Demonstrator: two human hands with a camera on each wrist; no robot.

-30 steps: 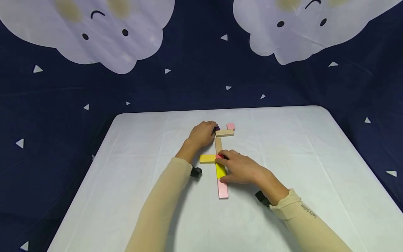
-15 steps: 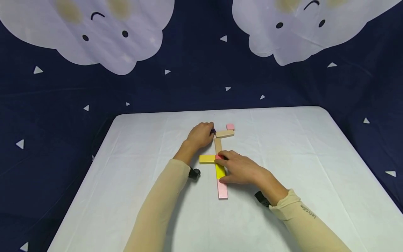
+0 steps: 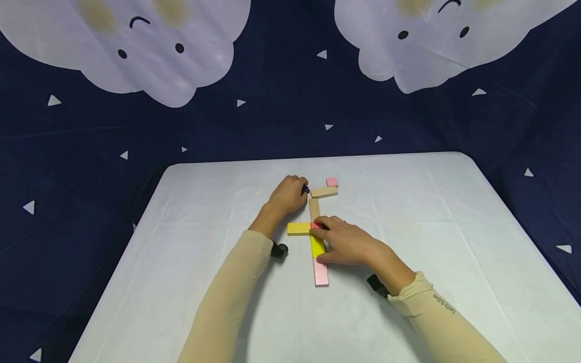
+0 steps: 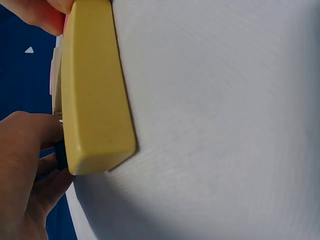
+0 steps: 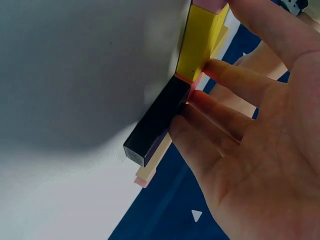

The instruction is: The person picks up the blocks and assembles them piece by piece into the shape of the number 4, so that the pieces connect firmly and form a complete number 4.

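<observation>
In the head view my left hand [image 3: 289, 194] pinches a small dark purple block [image 3: 305, 190], mostly covered by its fingers, at the left end of a slightly slanted plain wooden block [image 3: 324, 192]. My right hand [image 3: 349, 242] reaches over a cross-like layout, its fairly straight fingers touching a red block [image 3: 316, 226] at the junction. Its thumb lies by the seam between a bright yellow block [image 3: 317, 246] and a pink block [image 3: 321, 272]. A black block [image 5: 157, 120] extends from the junction beneath that palm. Leftward points another yellow block [image 3: 298, 229].
Another plain wooden block [image 3: 314, 209] runs away from the junction toward the slanted one. A small pink block [image 3: 332, 182] sits behind that. Everything lies on a white-covered table [image 3: 159, 282], with a dark blue cloth [image 3: 281, 131] hanging behind it.
My left hand has shifted slightly left and nearer with the dark purple block. The far wooden block has turned a little, its left end now nearer. My right hand stays in place.
</observation>
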